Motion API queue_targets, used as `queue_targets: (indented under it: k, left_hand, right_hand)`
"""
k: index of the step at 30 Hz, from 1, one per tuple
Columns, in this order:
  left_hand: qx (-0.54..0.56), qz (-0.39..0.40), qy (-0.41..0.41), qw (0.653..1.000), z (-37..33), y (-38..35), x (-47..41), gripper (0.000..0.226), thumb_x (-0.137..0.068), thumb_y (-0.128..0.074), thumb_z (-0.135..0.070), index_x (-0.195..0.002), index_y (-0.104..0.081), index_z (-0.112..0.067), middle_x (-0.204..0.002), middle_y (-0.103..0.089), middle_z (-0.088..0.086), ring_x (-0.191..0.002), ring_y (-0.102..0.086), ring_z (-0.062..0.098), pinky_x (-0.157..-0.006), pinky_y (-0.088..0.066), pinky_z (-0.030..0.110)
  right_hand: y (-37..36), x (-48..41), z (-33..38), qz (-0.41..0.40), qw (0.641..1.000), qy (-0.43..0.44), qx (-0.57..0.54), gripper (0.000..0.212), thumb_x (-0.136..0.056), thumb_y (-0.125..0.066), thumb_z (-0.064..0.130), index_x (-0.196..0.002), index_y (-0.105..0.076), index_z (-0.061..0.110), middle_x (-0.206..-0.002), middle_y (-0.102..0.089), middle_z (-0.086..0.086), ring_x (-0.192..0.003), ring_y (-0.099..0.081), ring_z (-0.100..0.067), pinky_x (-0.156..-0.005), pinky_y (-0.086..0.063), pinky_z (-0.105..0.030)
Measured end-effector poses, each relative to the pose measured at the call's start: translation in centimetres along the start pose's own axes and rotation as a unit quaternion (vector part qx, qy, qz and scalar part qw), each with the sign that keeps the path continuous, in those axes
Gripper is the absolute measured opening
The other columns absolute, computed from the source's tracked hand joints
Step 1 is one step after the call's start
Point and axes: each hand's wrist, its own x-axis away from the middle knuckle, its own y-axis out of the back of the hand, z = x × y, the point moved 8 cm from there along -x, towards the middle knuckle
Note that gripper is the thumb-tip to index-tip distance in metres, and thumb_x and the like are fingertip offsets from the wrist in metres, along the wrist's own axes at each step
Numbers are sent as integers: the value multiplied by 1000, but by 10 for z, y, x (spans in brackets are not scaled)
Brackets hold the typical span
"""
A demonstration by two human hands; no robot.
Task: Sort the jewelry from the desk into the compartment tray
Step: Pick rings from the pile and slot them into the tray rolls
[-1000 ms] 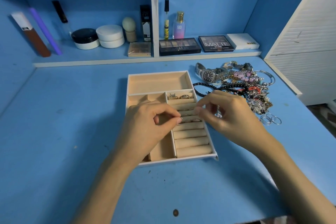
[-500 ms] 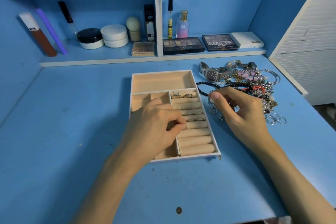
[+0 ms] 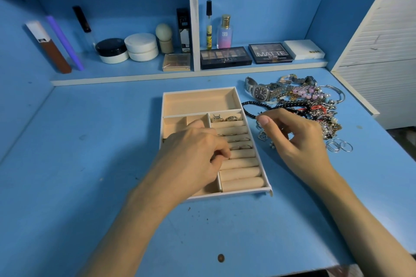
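Rings (image 3: 227, 118) sit between rolls in the tray (image 3: 198, 91).

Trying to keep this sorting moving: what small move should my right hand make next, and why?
Probably have the right hand pinch the heart charm just below its thumb, beside the tray. It is the nearest piece, and the left hand is occupied at the ring rolls.

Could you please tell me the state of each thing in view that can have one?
compartment tray, open, flat on the desk.
back compartment, empty.
ring rolls, rings in upper slots, lower slots bare.
left hand, fingers curled at the ring rolls; grip unclear.
right hand, curled beside the tray; grip unclear.
watch, lying face up.
jewelry pile, tangled, unsorted.
perfume bottle, upright, capped.
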Motion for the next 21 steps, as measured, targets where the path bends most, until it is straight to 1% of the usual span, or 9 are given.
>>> queue_targets:
  k: [3,6,11,15,17,19,21]
  left_hand:
    - [-15,17,7,1000,-1,-1,-1,17,-88,-56,-28,-97,-68,-36,-82,-45,-24,-84,-31,-2,-71,-31,17]
    - [-22,23,15,999,-1,-1,-3,17,-88,-56,-26,-95,-69,-35,-80,-41,-24,-86,-31,-1,-72,-31,18]
    - [-23,33,22,999,0,-2,-6,16,-87,-58,-25,-93,-70,-35,-79,-43,-23,-87,-34,-1,-75,-33,18]
    - [-16,32,29,999,3,-5,-3,15,-87,-58,-30,-96,-68,-37,-82,-44,-24,-87,-35,-1,-74,-33,17]
    - [2,22,35,999,5,-6,-1,15,-87,-57,-31,-97,-67,-37,-79,-48,-24,-83,-37,-1,-70,-33,15]
    - [36,1,44,998,6,-4,0,15,-86,-57,-32,-96,-67,-37,-76,-50,-26,-82,-42,-1,-66,-34,11]
    - [69,-26,51,996,2,-3,-3,12,-85,-58,-33,-92,-67,-36,-76,-51,-28,-82,-45,-4,-67,-34,8]
  right_hand:
    - [-1,0,0,4,1000,2,0,31,-93,-47,37,-89,-67,14,-67,-64,-5,-59,-55,-15,-53,-42,-34]
    - [-1,0,1,5,1000,6,0,31,-93,-47,37,-88,-67,14,-65,-63,-5,-57,-54,-15,-52,-41,-33]
    - [-2,-1,1,7,1000,7,0,29,-93,-48,37,-88,-67,15,-63,-62,-5,-56,-54,-15,-50,-41,-32]
    - [-1,-1,3,5,1000,8,0,25,-93,-50,33,-87,-66,15,-62,-61,-4,-56,-53,-14,-50,-39,-24]
    - [0,-1,5,2,1000,6,-4,21,-92,-52,29,-86,-66,15,-61,-60,-2,-56,-53,-12,-51,-39,-23]
    - [2,-1,4,0,1000,0,-10,20,-91,-53,27,-87,-67,14,-63,-62,-1,-58,-55,-11,-52,-42,-26]
    - [6,-3,1,4,1000,-10,-13,17,-91,-55,25,-88,-67,14,-67,-64,-1,-62,-56,-10,-55,-43,-24]
